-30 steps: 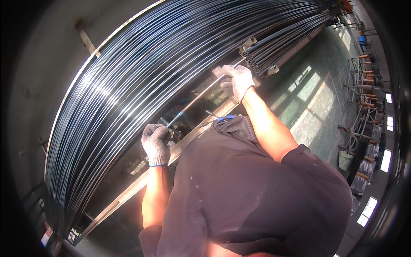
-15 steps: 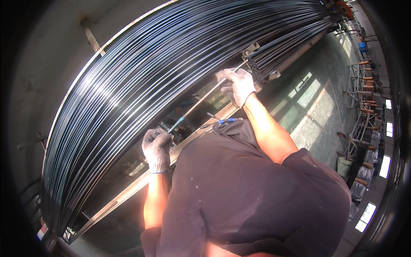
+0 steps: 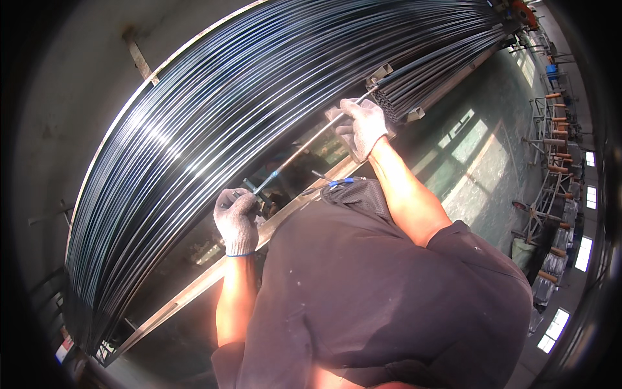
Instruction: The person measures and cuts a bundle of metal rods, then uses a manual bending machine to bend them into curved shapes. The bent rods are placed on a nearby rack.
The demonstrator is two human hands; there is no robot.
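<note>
A thin metal rod (image 3: 303, 148) with a blue mark near its lower end slants up and to the right in front of me. My left hand (image 3: 235, 217), in a pale knit glove, is closed around its lower end, where the palm hides what sits inside. Further up, my right hand (image 3: 361, 128), gloved too, pinches the rod between thumb and fingers. Just past it, the rod's far end reaches the dark tubes at the edge of a bundle of narrow tubes (image 3: 414, 87). Whether it enters one of them, I cannot tell.
Long dark tubes (image 3: 194, 129) fan across the bench on the left. Short metal posts (image 3: 415, 115) flank the bundle. A pale rail (image 3: 194, 286) runs along the bench's near side. Metal frames with orange rollers (image 3: 558, 133) line the right, beyond a sunlit green floor (image 3: 473, 155).
My left hand has risen slightly with the lower end of the rod. The right hand's fingers have shifted their grip a little, and the rod's far end sits slightly higher.
</note>
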